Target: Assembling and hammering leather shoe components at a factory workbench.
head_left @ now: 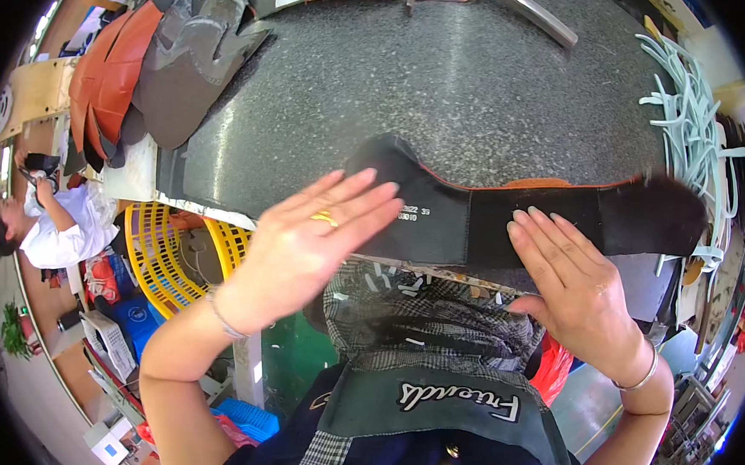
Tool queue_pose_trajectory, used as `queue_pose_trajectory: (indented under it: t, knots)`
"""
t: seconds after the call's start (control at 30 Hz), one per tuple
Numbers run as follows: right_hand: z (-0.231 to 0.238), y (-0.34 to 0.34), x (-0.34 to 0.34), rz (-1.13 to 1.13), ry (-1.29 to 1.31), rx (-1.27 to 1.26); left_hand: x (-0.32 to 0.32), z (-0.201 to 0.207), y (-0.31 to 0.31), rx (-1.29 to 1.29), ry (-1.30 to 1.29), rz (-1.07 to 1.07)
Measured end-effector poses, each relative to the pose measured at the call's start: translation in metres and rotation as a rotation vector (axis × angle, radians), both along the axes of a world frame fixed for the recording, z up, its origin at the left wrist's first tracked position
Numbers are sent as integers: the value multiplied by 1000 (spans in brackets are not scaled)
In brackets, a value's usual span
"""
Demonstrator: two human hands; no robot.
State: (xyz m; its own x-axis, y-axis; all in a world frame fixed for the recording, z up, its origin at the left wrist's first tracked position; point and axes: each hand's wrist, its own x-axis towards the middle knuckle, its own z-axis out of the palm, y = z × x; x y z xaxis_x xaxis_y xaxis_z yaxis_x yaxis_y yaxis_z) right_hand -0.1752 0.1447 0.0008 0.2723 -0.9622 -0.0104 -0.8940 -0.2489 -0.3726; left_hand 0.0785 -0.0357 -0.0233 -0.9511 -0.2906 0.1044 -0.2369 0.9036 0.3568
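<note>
A long black leather piece with a curved outline and small white printing lies along the near edge of the speckled dark stone tabletop. Orange-brown leather peeks out along its far edge. My left hand, wearing a gold ring and a bracelet, is over the left part of the piece, fingers stretched out; whether they press on it I cannot tell. Flat on the middle of the piece rest the straight fingers of my right hand, its thumb at the near edge. The far right end of the leather looks blurred.
Brown-red leather pieces and grey ones are piled at the far left. A metal bar lies at the back. Pale green strips hang at the right. Below the table's left edge stands a yellow basket; beyond it is a person in white.
</note>
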Motion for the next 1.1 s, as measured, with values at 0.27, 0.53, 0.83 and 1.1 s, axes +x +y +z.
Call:
queue_pose_trajectory:
  t: [0.27,0.53,0.83,1.1]
  knots:
    - [-11,-72,66,33,-164,-213,0,2,-35,46,102,-178]
    - [-24,-98,41,-458,-402,-25,-2,-27,-32,137,327,230]
    - [-41,-96,35,-610,-567,-58,-30,-17,-32,210,316,211]
    - [-29,-97,40,-601,-478,-13,-47,-16,-37,-35,289,108]
